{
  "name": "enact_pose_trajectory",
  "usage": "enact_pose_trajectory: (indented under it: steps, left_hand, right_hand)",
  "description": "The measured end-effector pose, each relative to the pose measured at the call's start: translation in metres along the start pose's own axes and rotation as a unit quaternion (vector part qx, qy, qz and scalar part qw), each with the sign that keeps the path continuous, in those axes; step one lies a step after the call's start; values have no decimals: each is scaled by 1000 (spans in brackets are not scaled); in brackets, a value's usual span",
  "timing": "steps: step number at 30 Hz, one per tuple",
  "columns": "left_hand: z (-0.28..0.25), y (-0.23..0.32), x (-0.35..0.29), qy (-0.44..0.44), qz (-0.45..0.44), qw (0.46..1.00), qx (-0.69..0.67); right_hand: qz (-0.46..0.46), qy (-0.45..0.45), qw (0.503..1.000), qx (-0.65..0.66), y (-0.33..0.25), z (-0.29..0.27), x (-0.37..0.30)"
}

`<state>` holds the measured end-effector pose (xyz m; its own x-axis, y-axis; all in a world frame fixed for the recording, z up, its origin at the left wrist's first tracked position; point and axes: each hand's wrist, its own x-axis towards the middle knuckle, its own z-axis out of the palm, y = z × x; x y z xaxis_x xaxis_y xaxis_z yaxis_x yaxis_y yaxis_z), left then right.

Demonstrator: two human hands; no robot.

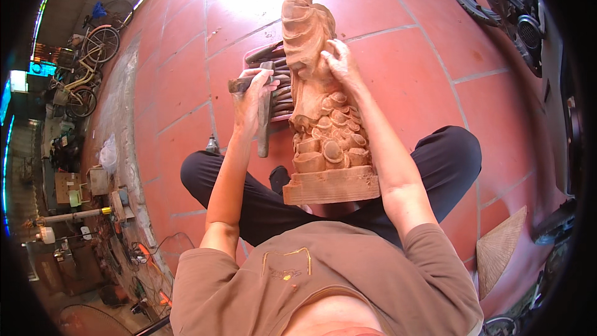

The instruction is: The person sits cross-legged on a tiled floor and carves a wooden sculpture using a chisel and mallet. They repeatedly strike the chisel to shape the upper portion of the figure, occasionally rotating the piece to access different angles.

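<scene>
A carved wooden statue (311, 81) stretches away from me between my legs, with draped folds along its upper part. Rounded, bowl-like carvings cover its lower part, above a flat wooden base (333, 186). My right hand (341, 65) rests on the statue's right side, fingers spread and holding nothing. To the left, my left hand (252, 96) is closed round a worn wooden mallet (263, 127), with one long piece pointing toward me and a dark end sticking out leftward. Partly hidden by the mallet and the statue, a pink tray (247, 55) holds several dark-handled tools (283, 96).
My crossed legs (444, 155) flank the statue on red floor tiles (398, 56). Bicycles (87, 81) and clutter stand along the left. A motorbike (497, 0) stands at the far right, and a conical hat (500, 249) lies at the near right. A small metal object (212, 144) is by my left knee.
</scene>
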<state>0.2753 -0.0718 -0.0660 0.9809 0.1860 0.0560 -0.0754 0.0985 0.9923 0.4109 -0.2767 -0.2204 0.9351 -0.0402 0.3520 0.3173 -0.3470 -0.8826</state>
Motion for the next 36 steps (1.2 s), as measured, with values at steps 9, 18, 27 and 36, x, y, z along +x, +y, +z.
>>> enact_pose_trajectory:
  steps: [9,18,27,36]
  left_hand:
    - [29,15,63,-36,32,996,70]
    - [80,-39,144,-1,-4,997,82]
    - [85,-70,141,-5,42,983,177]
    - [77,-56,118,53,24,991,123]
  right_hand:
    - [95,33,994,-38,-52,18,-17]
    - [110,56,992,-28,-54,18,-16]
    - [115,57,991,-46,-56,18,-16]
    - [102,56,993,-30,-49,19,-15]
